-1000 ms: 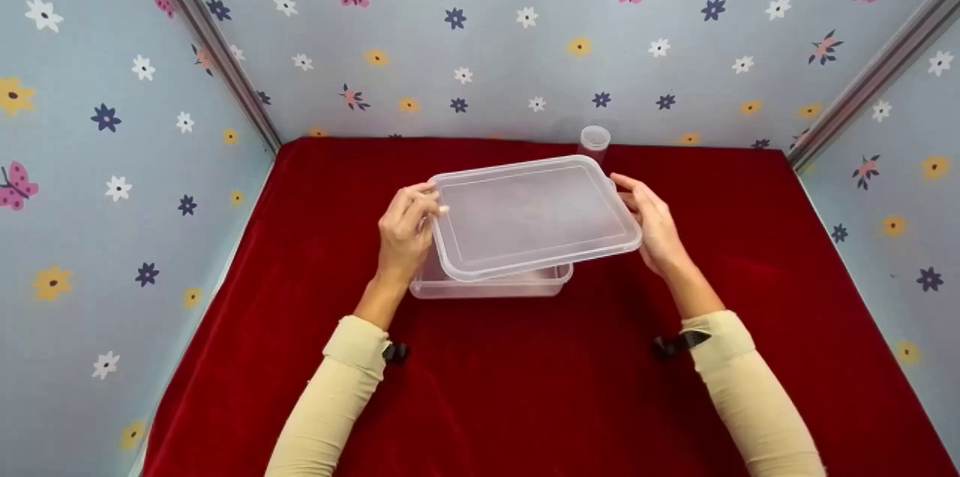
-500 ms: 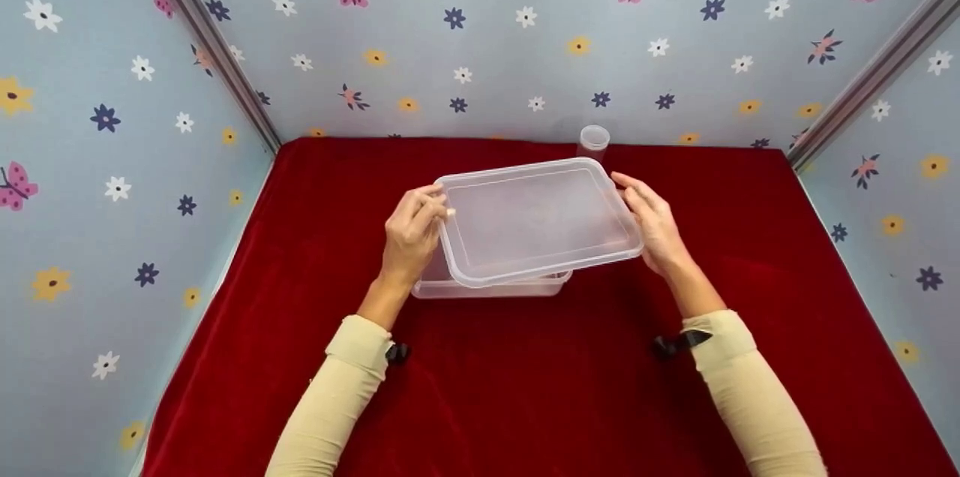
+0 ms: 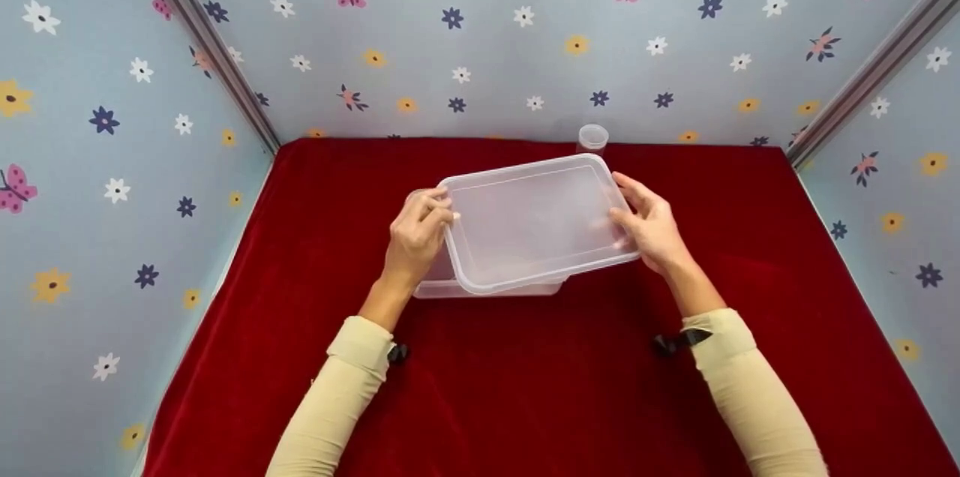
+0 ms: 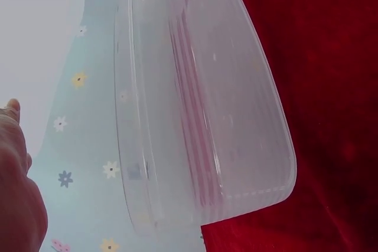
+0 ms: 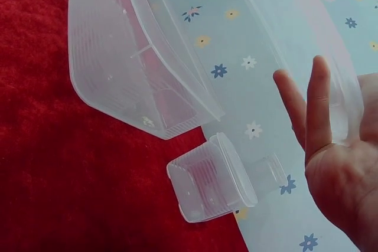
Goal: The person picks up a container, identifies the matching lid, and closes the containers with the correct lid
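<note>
A translucent plastic lid is held tilted in the air between both hands, its left end nearer the person. My left hand pinches its left edge with bent fingers. At the opposite edge, my right hand holds it with the thumb on top and fingertips showing through from beneath. Below the lid stands a clear rectangular storage box, lidless and mostly covered by it in the head view. Both wrist views show the box's ribbed wall. In the right wrist view, two fingers of the right hand stretch out beside the lid.
A small clear lidded container stands near the box, hidden behind the lid in the head view. Behind it is a clear cylindrical jar by the back wall. Red cloth covers the table, with patterned walls around it.
The left hand and the lid's left end have shifted slightly right and toward the person. The right thumb has come onto the lid's top face. The box and jar stay put.
</note>
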A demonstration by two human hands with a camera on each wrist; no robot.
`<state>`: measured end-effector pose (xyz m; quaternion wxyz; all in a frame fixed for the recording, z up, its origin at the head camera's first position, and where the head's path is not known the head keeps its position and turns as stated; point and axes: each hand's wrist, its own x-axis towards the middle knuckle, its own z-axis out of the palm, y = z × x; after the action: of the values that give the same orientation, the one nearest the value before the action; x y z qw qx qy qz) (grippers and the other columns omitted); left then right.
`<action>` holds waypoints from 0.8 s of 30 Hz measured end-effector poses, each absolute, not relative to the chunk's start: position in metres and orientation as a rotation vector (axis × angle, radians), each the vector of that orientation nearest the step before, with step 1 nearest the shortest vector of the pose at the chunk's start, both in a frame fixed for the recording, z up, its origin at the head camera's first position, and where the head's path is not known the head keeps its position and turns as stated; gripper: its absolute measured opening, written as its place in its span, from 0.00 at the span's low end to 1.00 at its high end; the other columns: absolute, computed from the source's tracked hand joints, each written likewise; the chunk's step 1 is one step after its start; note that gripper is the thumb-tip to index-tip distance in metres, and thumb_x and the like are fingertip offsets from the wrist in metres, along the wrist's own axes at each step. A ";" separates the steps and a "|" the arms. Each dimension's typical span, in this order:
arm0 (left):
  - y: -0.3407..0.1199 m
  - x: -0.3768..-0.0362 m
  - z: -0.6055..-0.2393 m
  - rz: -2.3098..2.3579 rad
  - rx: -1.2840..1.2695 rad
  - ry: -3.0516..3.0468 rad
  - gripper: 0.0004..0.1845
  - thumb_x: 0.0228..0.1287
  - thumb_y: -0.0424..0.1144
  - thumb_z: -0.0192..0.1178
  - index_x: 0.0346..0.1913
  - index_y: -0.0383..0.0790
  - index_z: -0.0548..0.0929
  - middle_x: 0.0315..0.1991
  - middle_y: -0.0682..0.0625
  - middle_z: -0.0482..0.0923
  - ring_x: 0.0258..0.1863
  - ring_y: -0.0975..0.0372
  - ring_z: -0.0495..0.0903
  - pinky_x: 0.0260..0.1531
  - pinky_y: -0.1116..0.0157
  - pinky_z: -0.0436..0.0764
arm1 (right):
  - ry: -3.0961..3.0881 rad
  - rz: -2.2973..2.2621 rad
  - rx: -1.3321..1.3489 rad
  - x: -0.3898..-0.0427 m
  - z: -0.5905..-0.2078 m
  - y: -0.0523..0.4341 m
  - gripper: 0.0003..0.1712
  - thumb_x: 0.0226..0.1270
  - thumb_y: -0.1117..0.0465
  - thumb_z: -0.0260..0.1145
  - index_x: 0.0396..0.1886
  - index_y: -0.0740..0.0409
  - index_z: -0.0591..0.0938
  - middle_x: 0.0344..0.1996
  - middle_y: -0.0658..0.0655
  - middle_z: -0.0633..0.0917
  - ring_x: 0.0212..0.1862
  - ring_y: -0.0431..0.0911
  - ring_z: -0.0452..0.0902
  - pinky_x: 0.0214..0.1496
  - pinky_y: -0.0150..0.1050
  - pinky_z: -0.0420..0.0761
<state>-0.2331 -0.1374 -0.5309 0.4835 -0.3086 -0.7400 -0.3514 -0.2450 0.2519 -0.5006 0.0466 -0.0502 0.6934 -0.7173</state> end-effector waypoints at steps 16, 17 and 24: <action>-0.141 -0.230 -0.532 -0.796 -0.750 -1.868 0.12 0.61 0.16 0.73 0.31 0.33 0.83 0.40 0.38 0.88 0.53 0.41 0.92 0.60 0.50 0.93 | 2.038 -2.238 -0.236 -0.242 -0.503 0.253 0.43 0.84 0.78 0.57 0.93 0.61 0.58 0.79 0.63 0.74 0.23 0.40 0.88 0.22 0.31 0.86; -0.141 -0.229 -0.532 -0.794 -0.748 -1.870 0.12 0.62 0.17 0.74 0.31 0.33 0.82 0.41 0.38 0.88 0.53 0.41 0.92 0.60 0.50 0.93 | 2.038 -2.244 -0.235 -0.242 -0.503 0.252 0.43 0.84 0.78 0.57 0.93 0.61 0.58 0.77 0.61 0.75 0.23 0.40 0.88 0.22 0.32 0.86; -0.142 -0.227 -0.532 -0.755 -0.702 -1.947 0.11 0.62 0.18 0.73 0.31 0.36 0.84 0.45 0.42 0.91 0.57 0.44 0.92 0.58 0.50 0.93 | 2.031 -2.299 -0.246 -0.241 -0.502 0.251 0.43 0.82 0.80 0.57 0.92 0.61 0.60 0.67 0.46 0.83 0.23 0.41 0.88 0.20 0.32 0.85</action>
<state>-0.2273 -0.1421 -0.5315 0.4522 -0.2844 -0.7881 -0.3057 -0.2409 0.2514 -0.5024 0.0321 -0.0800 0.6595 -0.7467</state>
